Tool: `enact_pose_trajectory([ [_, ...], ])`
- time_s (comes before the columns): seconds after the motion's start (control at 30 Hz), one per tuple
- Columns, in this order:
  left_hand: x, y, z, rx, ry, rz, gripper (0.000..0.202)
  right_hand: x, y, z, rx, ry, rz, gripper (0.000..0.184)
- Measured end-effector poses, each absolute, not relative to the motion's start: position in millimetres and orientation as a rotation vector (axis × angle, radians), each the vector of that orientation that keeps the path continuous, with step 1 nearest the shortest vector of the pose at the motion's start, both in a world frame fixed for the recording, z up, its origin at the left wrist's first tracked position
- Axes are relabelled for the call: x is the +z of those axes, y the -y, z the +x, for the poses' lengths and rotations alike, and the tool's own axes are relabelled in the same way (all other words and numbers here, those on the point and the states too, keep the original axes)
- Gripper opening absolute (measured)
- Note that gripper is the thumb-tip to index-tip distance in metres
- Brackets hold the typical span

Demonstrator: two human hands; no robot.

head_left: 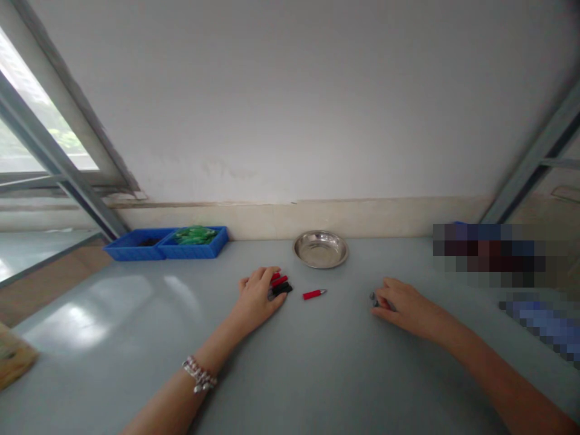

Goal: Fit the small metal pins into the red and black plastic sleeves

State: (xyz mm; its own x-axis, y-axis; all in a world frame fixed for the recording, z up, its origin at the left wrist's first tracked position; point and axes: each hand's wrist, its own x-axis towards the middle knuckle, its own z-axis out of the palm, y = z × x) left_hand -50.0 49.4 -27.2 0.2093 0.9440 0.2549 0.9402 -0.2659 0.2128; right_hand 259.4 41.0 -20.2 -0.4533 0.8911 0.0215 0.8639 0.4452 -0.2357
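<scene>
My left hand (259, 295) rests on the grey table (136, 338), fingers curled over a small bundle of red and black plug-like pieces (281, 284) that stick out past the fingertips. A single red piece with a metal tip (314, 294) lies loose on the table just right of that hand. My right hand (397, 302) lies further right, fingers closed around a small dark grey object (374, 298) of which only the end shows. A bead bracelet (199, 374) is on my left wrist.
A shallow steel dish (321, 249) stands at the back by the wall. Two blue trays sit at the back left, one with dark parts (135, 244), one with green parts (196, 240). A blurred patch covers the right side. A wooden item (13, 361) lies at the left edge.
</scene>
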Motion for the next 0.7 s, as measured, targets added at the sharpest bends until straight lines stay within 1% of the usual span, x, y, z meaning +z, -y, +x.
enact_pose_trajectory([
  [0.47, -24.3, -49.8, -46.7, 0.456, -1.962, 2.455, 0.045, -19.4, -40.1, 259.1, 0.375, 2.522, -1.562, 0.016],
  [0.7, -23.6, -49.0, -50.5, 0.452, -1.924, 2.471, 0.043, -20.4, -40.1, 262.0, 0.456, 2.502, -1.537, 0.009],
])
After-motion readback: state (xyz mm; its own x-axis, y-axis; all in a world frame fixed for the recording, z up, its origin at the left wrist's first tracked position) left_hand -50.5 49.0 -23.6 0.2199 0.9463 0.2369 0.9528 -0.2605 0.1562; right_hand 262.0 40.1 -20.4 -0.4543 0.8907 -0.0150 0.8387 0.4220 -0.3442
